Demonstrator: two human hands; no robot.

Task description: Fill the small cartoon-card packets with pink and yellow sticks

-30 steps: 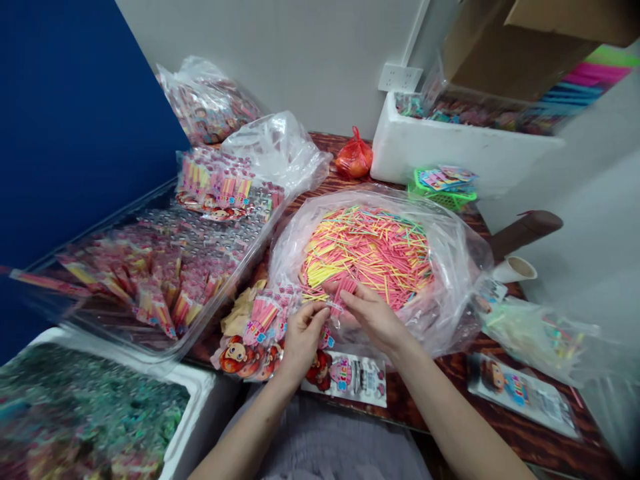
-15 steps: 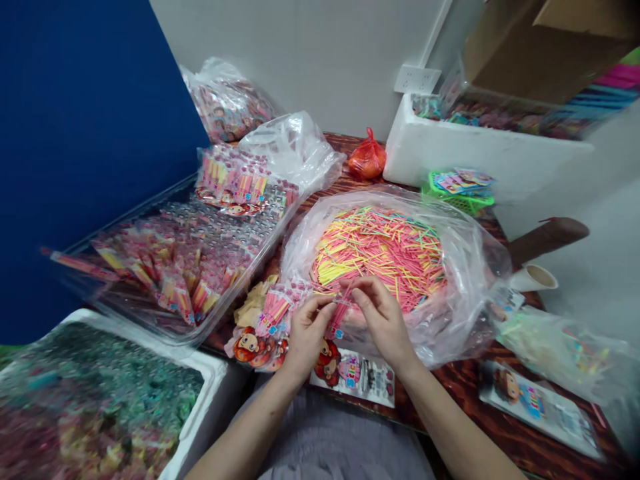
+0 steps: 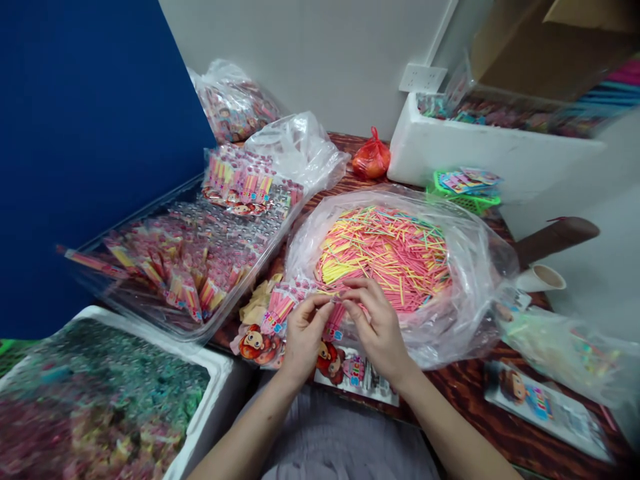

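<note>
My left hand point(image 3: 304, 337) pinches the top of a small printed plastic packet point(image 3: 334, 328), which holds pink sticks and has a cartoon head below. Close beside it, my right hand point(image 3: 379, 333) has its fingers closed at the packet's mouth; the fingertips hide what is between them. Just beyond lies a big clear bag point(image 3: 470, 267) with its mouth spread round loose pink, yellow and green sticks point(image 3: 385, 257). Left of my left hand are filled packets point(image 3: 283, 307) with cartoon heads. Flat packets point(image 3: 357, 370) lie under my hands at the table edge.
A clear tray point(image 3: 200, 333) of filled packets stands at left, above a foam box point(image 3: 220, 380) of small colourful pieces. Behind are a red bag point(image 3: 371, 159), a green basket point(image 3: 470, 200) and a white foam box point(image 3: 450, 150). A cardboard tube point(image 3: 543, 279) stands at right.
My right fingertips have come down and closer to my left at the packet's mouth. Pink sticks seen between the fingers before are now hidden. The view has shifted slightly.
</note>
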